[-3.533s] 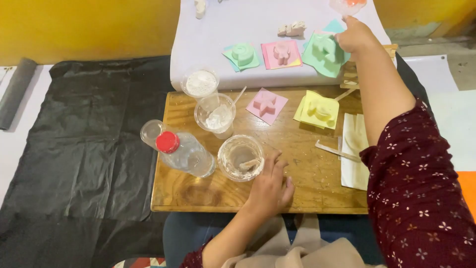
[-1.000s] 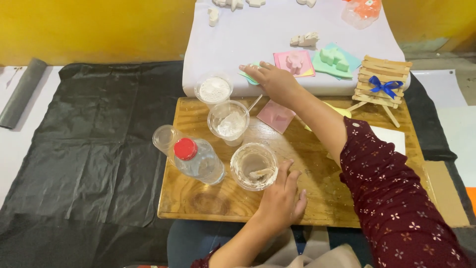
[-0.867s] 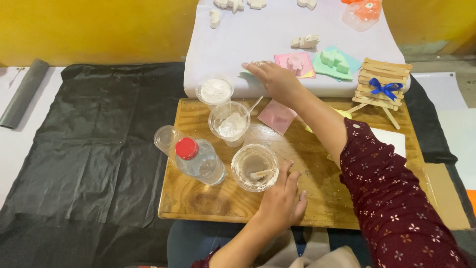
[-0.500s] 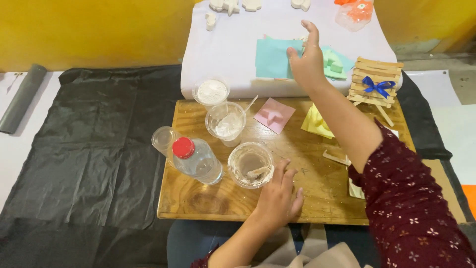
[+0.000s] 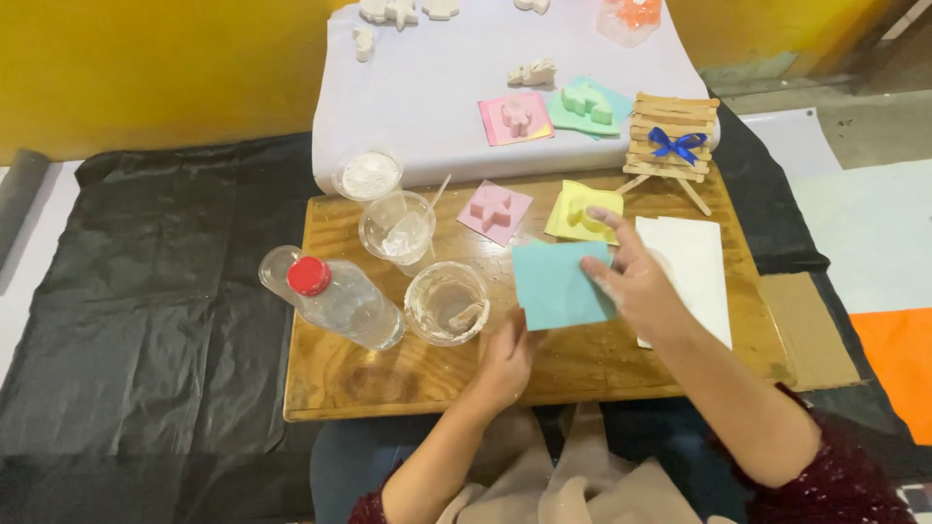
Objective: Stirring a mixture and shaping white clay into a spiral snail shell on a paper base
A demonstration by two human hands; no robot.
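My right hand (image 5: pixel 636 281) holds a light blue square sheet (image 5: pixel 558 283) by its right edge, just above the wooden table (image 5: pixel 388 374). My left hand (image 5: pixel 505 354) rests on the table by the sheet's lower left corner, right of a clear cup (image 5: pixel 447 303) with murky residue. A pink mould (image 5: pixel 495 211) and a yellow mould (image 5: pixel 582 211) lie just beyond the sheet.
A clear bottle with a red cap (image 5: pixel 335 296) lies at the left. Two more cups (image 5: pixel 396 228) (image 5: pixel 369 177) hold white stuff. White paper (image 5: pixel 694 267) lies at the right. On the white sheet behind are a pink mould (image 5: pixel 515 118), green mould (image 5: pixel 582 102) and a stick easel (image 5: pixel 670 146).
My right hand reached to the white sheet at the back, picked up the blue sheet and brought it down to the table in front of me. My left hand stayed by the cup.
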